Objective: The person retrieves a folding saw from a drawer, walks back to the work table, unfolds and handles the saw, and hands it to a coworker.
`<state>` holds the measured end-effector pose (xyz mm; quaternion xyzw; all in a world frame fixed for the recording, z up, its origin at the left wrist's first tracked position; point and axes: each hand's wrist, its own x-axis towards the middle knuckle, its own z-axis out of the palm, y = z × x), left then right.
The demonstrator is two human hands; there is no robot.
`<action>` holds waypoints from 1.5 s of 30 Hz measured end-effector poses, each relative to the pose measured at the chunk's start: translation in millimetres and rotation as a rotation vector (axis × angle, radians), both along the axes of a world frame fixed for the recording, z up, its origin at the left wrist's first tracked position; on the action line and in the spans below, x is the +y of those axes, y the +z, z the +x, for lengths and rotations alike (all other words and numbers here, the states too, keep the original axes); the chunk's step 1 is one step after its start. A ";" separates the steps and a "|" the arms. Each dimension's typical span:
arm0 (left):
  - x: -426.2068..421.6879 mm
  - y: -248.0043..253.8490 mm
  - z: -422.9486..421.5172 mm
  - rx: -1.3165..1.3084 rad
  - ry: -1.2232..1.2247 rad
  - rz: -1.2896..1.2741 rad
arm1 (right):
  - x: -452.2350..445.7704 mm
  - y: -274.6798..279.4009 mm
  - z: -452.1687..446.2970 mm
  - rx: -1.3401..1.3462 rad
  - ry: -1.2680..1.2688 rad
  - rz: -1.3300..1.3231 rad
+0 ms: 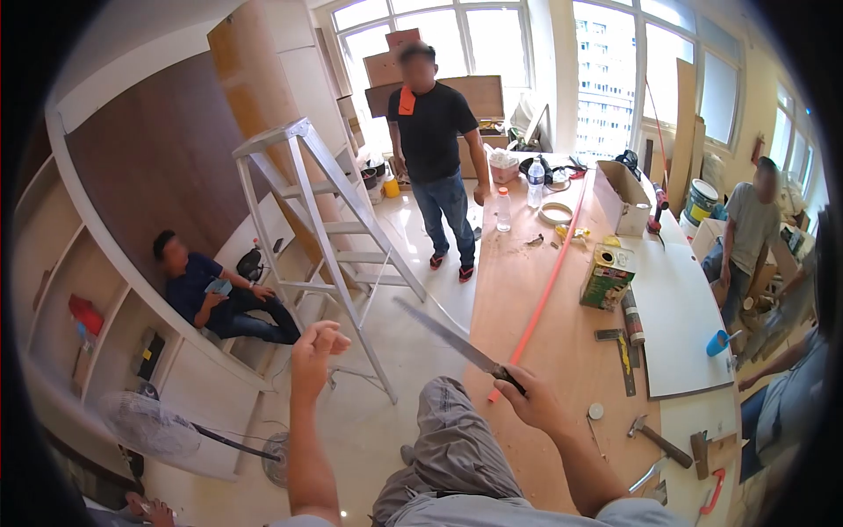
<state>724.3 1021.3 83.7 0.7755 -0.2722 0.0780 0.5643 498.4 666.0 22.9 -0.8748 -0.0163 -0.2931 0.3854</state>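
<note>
My right hand is closed around the dark handle of a handsaw. Its long grey blade points up and to the left, past the edge of the wooden worktable and over the floor. My left hand is raised in the air left of the blade, fingers loosely bent, with nothing visible in it. A long red-orange strip lies along the tabletop, its near end close to my right hand.
A stepladder stands ahead on the left, a fan lower left. On the table are a green can, a square, a hammer, bottles and a carton. One person stands ahead; others are at both sides.
</note>
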 end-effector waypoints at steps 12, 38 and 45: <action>-94.8 -51.3 -87.8 0.568 -0.321 -0.349 | 46.5 -5.6 -8.8 0.640 0.595 0.766; -89.3 -24.0 -97.0 0.483 0.003 -0.568 | 44.2 11.2 -15.1 0.022 0.159 -0.266; -88.0 -21.2 -97.2 0.491 -0.018 -0.550 | 46.6 13.6 -14.7 -0.006 0.147 -0.280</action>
